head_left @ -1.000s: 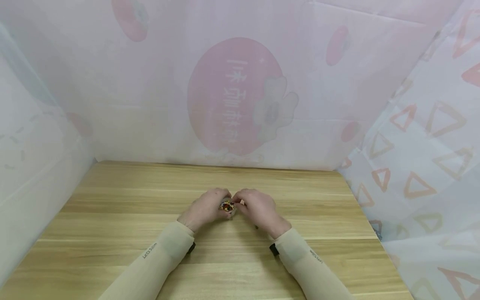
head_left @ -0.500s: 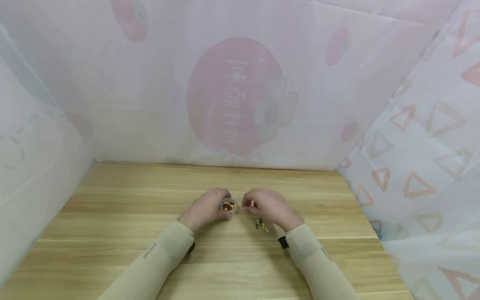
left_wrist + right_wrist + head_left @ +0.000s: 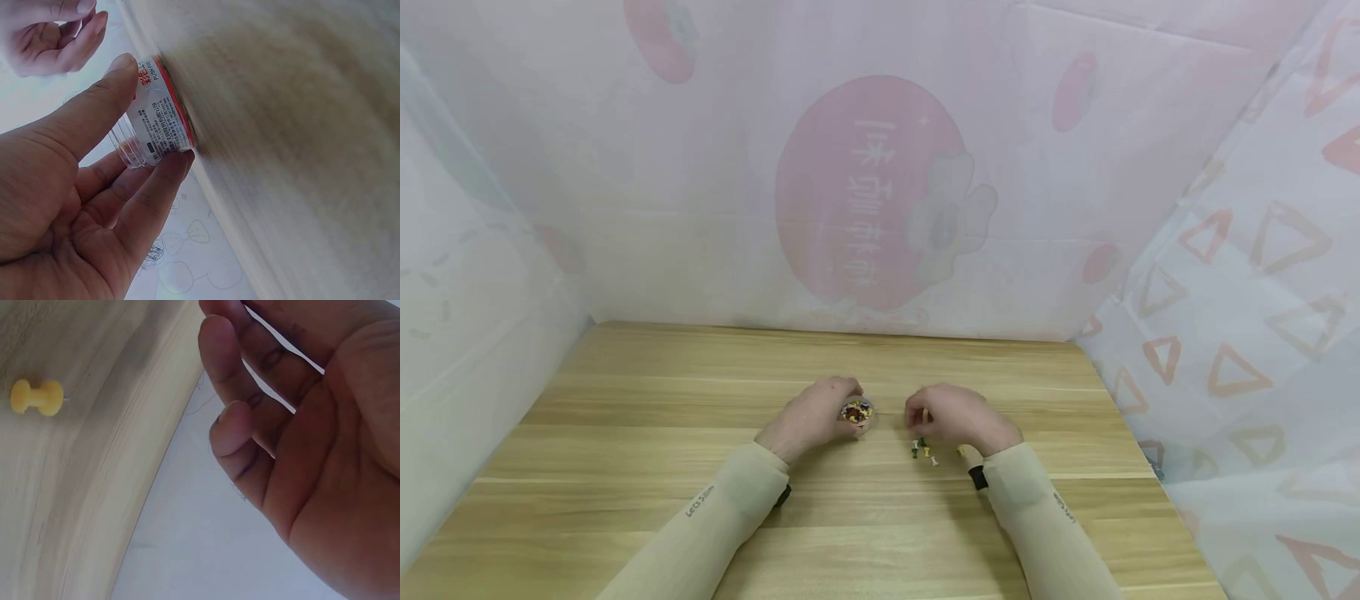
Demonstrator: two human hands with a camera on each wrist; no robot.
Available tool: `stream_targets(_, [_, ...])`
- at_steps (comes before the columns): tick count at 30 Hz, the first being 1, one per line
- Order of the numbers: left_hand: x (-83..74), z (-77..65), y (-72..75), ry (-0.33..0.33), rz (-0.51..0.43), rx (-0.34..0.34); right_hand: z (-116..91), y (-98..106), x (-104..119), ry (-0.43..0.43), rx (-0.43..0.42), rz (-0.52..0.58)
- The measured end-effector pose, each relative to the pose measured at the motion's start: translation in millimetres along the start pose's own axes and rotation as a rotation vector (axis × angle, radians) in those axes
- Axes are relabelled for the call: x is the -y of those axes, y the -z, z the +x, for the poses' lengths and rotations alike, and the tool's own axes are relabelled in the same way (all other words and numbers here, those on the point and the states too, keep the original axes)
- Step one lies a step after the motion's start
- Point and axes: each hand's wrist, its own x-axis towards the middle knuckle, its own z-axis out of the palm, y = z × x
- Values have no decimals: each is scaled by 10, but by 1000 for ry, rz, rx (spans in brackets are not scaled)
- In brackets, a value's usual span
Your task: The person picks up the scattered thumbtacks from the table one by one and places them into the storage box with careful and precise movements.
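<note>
My left hand (image 3: 812, 414) grips a small clear jar of push pins (image 3: 857, 412), with its thumb and fingers on either side. The jar (image 3: 153, 115) stands uncovered on the table, with a printed label and a red band near its base. My right hand (image 3: 958, 415) hovers to the right of the jar, fingers loosely bent. No pin shows between the fingers (image 3: 219, 347), though the thumb and index tips lie outside the right wrist view. Just below this hand lie several loose push pins (image 3: 927, 452), white, green and yellow. A yellow push pin (image 3: 37, 397) lies apart, near the right wrist.
The wooden table (image 3: 700, 375) runs back to a pale pink printed cloth (image 3: 722, 250). More printed cloth (image 3: 1240, 333) hangs at the right, and a white cloth (image 3: 467, 333) closes off the left side.
My right hand has left the jar's mouth and moved right, over the loose pins. The pins it covered now show. My left hand keeps its grip on the jar in the same place.
</note>
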Motion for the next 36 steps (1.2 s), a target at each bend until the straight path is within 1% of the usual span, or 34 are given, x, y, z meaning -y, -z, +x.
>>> stream_targets(7, [5, -1, -2, -4, 2, -6, -45, 4, -19, -55, 54, 29])
stream_targets(12, [9, 7, -3, -10, -1, -9, -54, -12, -28, -91, 71, 42])
stream_targets(24, [1, 0, 0, -6, 1, -8, -22, -50, -34, -117, 89, 7])
stream_targets(30, [5, -4, -10, -10, 8, -12, -17, -47, -20, -96, 73, -10])
stream_targets(33, [9, -3, -14, -8, 9, -10, -10, -42, -20, -84, 39, -23])
stream_targets(36, [17, 3, -19, -8, 9, -11, 7, -34, -10, -59, -24, -39])
